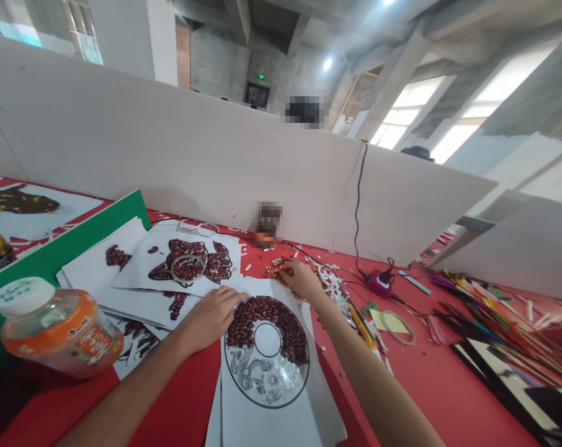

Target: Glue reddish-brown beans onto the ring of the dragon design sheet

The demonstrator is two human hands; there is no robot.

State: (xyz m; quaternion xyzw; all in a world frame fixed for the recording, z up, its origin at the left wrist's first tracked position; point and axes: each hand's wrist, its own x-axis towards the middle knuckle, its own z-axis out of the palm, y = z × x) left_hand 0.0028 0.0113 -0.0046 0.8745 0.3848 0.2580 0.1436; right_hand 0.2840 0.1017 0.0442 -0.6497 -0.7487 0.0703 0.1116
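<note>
On the red table (425,385), dead centre, sits the ring sheet (272,428), its top half covered in brown seeds (281,313). Left hand (211,316) lies flat at its 10 o'clock, fingers together and touching the seeds. Right hand (302,279) is at 1 o'clock on the seed pile (276,266), fingers curled down, can't tell if they pinch one. Bottle (57,329) at 9 o'clock, orange label too blurry to read. Done sheets (141,273) at 11, tape roll (397,326) and sticks (495,316) at 3
</note>
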